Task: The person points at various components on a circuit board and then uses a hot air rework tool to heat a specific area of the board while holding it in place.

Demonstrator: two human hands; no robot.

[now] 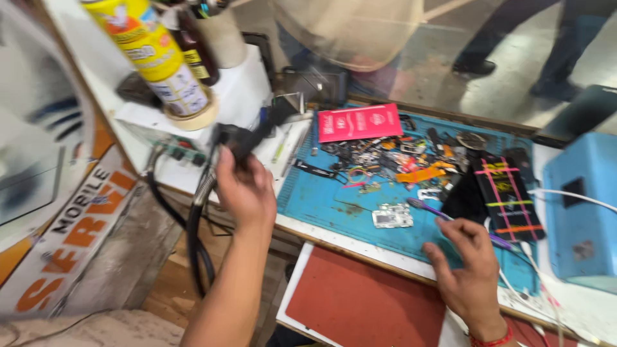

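Note:
My left hand (244, 186) is raised at the left edge of the bench, closed around a black handpiece (247, 136) with a thick black hose (196, 222) hanging down from it. My right hand (469, 273) rests on the front edge of a blue work mat (321, 199), fingers spread, holding nothing. Its fingertips lie just below a purple-handled tool (427, 209). A small bare circuit board (392, 216) sits on the mat to the left of that hand.
A pink flat box (360, 122), a heap of small parts (392, 160), a black pouch with coloured stripes (508, 193), a blue box (581, 205) at right, a yellow spray can (157, 54) on a white unit, an open red-lined drawer (360, 302). People stand beyond the bench.

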